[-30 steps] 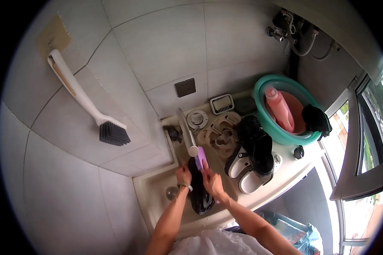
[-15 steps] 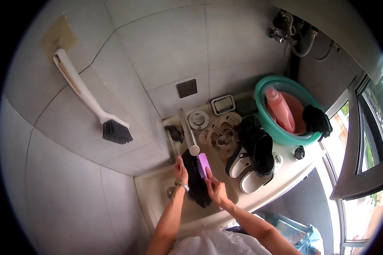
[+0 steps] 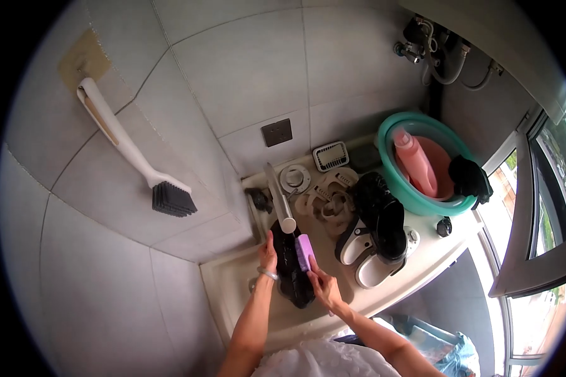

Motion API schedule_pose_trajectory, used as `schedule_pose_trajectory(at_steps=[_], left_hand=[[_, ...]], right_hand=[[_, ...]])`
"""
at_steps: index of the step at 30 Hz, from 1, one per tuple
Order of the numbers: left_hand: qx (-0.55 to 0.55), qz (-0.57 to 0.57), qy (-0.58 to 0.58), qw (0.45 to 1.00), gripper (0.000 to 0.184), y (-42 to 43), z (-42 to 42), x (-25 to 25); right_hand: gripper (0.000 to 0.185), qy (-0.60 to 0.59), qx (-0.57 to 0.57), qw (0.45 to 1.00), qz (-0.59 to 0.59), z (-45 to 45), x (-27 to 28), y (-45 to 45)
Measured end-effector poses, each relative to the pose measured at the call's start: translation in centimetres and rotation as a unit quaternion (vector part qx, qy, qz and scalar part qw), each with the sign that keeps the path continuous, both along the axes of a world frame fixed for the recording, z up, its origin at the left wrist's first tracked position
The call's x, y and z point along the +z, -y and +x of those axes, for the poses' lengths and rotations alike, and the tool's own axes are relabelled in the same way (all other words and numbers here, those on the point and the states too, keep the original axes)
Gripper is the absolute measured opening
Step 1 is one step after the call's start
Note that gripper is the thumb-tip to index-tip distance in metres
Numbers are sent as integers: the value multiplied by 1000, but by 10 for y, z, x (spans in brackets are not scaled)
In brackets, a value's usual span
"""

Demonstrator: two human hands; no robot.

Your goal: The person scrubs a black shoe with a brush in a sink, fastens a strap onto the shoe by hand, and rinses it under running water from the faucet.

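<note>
A wet black shoe (image 3: 295, 276) lies lengthwise in the cream sink (image 3: 223, 283), its far end under the metal faucet (image 3: 287, 224). My left hand (image 3: 268, 256) is at the shoe's left side, fingers against it and pointing up toward the faucet. In my right hand (image 3: 324, 288) is a purple brush (image 3: 304, 251), gripped by its handle, with its head on the shoe's right side. Which part of the shoe faces up is hard to tell.
Right of the sink stand beige sandals (image 3: 333, 204), white-and-black clogs (image 3: 372, 270) and black shoes (image 3: 382, 213). Behind them a green basin (image 3: 393, 182) holds a pink bottle (image 3: 415, 163) and black cloth. A long brush (image 3: 122, 141) hangs on the left wall.
The shoe has shifted and turned slightly under the faucet. My right hand has moved down and right with the purple brush, and my left hand has shifted slightly along the shoe's left side.
</note>
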State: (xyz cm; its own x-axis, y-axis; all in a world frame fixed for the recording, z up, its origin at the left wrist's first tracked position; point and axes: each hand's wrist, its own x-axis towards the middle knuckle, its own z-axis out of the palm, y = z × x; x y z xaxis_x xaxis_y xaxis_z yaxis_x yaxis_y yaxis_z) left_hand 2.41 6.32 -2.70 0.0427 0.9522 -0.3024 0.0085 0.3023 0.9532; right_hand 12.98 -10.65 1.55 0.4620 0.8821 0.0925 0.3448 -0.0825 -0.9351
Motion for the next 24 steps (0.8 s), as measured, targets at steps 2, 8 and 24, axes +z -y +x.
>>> schedule_pose_trajectory(at_steps=[2, 8, 24], left_hand=[[-30, -11, 28, 999, 54, 1, -4, -28], [-58, -29, 24, 998, 57, 12, -3, -38], [-19, 104, 79, 991, 43, 4, 7, -18]], right_hand=[[44, 14, 3, 1000, -1, 4, 1, 1], [43, -14, -18, 998, -50, 23, 26, -54], [46, -50, -27, 997, -44, 20, 22, -54]])
